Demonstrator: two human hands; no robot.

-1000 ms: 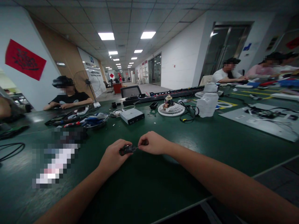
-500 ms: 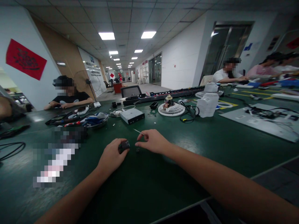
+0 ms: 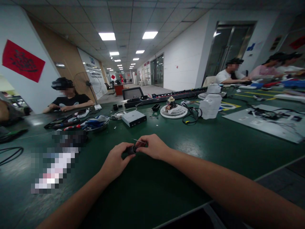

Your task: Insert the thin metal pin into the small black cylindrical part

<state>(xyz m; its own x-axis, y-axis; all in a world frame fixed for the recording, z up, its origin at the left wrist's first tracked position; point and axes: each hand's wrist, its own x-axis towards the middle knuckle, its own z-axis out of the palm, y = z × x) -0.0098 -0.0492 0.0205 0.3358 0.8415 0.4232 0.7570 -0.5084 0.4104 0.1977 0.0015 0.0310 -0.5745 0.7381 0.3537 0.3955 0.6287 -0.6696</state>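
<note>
My left hand (image 3: 116, 162) is closed around a short black cylindrical part (image 3: 131, 149), whose open-looking end faces right. The fingertips of my right hand (image 3: 153, 146) are pinched together at that end, touching or almost touching it. A thin metal rod (image 3: 137, 140) is held in the same right hand and sticks out to the left above the cylinder. Its kind does not show. Whether a small piece sits between the right fingertips is hidden. Both hands are just above the green tabletop (image 3: 152, 184).
A grey-white box-shaped drive (image 3: 133, 118) lies beyond my hands. Behind it stand a small black tray (image 3: 156, 107), a white fan grille with a motor (image 3: 173, 111) and a white housing (image 3: 209, 106). Tools and cloth (image 3: 95, 121) lie to the left; a panel (image 3: 264, 122) lies right. Other people sit around.
My right hand has moved left to the cylinder's end. The small dark piece below its fingertips no longer shows there. My left hand keeps its hold, with the cylinder turned slightly.
</note>
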